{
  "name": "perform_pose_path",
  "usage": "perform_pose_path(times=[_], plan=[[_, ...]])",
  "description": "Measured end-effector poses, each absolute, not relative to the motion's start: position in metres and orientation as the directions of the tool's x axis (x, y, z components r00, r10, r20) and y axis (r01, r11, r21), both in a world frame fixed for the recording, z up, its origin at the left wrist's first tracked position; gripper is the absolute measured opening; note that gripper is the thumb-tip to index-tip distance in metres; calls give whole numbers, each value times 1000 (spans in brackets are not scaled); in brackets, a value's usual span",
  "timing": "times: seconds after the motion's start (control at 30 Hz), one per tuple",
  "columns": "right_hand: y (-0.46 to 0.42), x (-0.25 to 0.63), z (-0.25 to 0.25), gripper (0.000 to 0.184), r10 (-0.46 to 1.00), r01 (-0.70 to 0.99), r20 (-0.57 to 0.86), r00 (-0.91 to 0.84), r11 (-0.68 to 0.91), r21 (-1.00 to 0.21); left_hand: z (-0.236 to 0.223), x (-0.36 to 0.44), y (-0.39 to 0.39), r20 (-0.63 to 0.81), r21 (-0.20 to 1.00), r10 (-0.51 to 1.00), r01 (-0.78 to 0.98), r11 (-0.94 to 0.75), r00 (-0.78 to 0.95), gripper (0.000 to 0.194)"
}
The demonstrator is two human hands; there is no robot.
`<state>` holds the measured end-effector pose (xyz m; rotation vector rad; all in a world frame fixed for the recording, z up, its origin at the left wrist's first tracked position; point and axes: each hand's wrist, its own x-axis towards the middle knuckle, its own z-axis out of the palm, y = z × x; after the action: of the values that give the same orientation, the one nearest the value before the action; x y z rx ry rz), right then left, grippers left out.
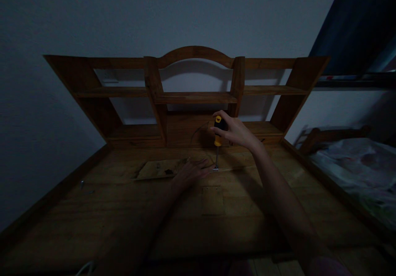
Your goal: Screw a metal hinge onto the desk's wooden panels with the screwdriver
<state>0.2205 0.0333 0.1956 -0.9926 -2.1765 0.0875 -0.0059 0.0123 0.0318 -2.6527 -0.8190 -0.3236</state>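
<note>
My right hand (pixel 235 131) grips the yellow and black handle of a screwdriver (pixel 218 141), which stands upright. Its shaft points down to a small metal piece (pixel 215 169) on the wooden desktop (pixel 182 230). Lying flat with fingers stretched out, my left hand (pixel 189 172) rests on the right part of a worn, pale brown strip (pixel 154 169). Its fingertips come close to the metal piece; whether they touch it I cannot tell. A dark patch marks the strip beside that hand.
Behind the desktop rises a wooden shelf unit (pixel 195 98) with several compartments. A rectangular wooden patch (pixel 212 200) lies just in front of the screwdriver. Small metal bits (pixel 82 182) lie at the left. Plastic-covered things (pixel 355 164) are at the right. The light is dim.
</note>
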Motion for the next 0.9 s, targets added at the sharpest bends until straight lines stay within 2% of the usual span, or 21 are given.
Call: perform_pose_path(times=[0.23, 0.9], plan=[[33, 222, 197, 39, 691, 636, 578, -433, 689, -347, 27, -6, 14, 348, -238, 496, 586, -775, 796, 44], [32, 222, 198, 37, 706, 625, 567, -425, 682, -381, 27, -8, 15, 336, -245, 498, 585, -773, 799, 45]])
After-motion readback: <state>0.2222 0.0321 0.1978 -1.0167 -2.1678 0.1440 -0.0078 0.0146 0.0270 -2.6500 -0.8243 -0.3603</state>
